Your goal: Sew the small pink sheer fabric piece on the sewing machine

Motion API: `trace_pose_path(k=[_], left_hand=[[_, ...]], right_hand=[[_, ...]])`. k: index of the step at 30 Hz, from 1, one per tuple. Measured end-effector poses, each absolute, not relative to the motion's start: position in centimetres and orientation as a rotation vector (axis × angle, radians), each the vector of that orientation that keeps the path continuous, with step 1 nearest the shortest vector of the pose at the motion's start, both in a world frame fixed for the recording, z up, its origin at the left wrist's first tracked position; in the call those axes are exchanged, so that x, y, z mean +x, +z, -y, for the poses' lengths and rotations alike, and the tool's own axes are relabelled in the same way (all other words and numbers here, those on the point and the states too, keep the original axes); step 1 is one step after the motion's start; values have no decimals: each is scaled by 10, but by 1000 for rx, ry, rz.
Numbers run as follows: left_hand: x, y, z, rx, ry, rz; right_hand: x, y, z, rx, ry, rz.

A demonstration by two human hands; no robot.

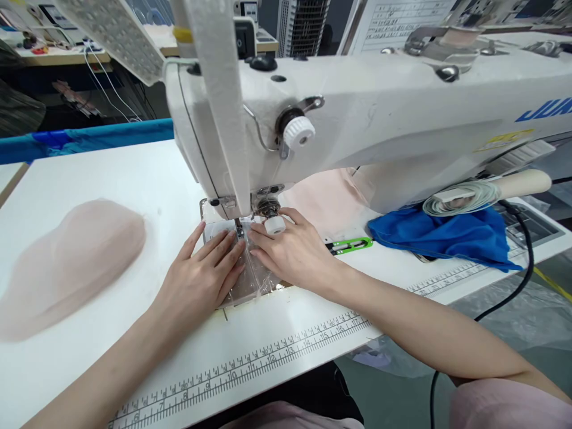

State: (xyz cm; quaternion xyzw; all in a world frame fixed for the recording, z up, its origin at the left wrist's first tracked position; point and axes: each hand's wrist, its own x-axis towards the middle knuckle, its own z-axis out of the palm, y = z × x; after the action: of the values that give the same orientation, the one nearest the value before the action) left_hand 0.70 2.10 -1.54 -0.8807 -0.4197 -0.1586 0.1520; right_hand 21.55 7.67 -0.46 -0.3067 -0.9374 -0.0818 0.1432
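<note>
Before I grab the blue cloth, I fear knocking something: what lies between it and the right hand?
The head view shows green snips on the table between the right hand and blue cloth.

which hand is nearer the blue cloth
Right. The right hand is to the left of the blue cloth, with the green tool between; the left hand is farther left, beyond the right hand.
</note>
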Motion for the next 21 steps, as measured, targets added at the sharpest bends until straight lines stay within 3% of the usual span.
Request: trace_pose_path(k=[5,13,21], left_hand=[[-1,-8,-10,-2694,-490,1052],[0,-9,-11,-2654,-638,1026],[4,-16,-10,-2611,-611,1127]], right_hand=[[219,1,-79,-702,-182,2722],[231,28,-77,-600,298,2871],[222,7,-71,-500,-98,2783]])
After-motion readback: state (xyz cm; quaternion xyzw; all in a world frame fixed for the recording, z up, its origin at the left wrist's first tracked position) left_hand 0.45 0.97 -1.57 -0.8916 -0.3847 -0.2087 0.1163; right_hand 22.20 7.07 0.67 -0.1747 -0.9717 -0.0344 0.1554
